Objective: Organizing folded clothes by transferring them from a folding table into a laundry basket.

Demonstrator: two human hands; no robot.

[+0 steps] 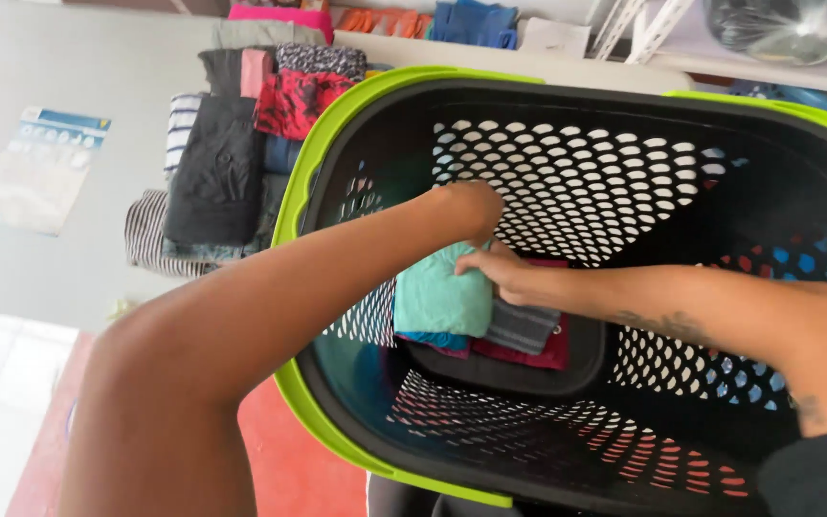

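Both my left hand (471, 209) and right hand (502, 273) grasp the folded teal cloth (440, 299) deep inside the black perforated plastic laundry basket (394, 96), stacking it; next, I judge, letting go cleanly.

Two bare forearms. The left hand (471, 206) and the right hand (498, 273) wear no gloves, rings or watch. The right forearm carries dark tattoo markings, and a dark sleeve edge shows near the right elbow.
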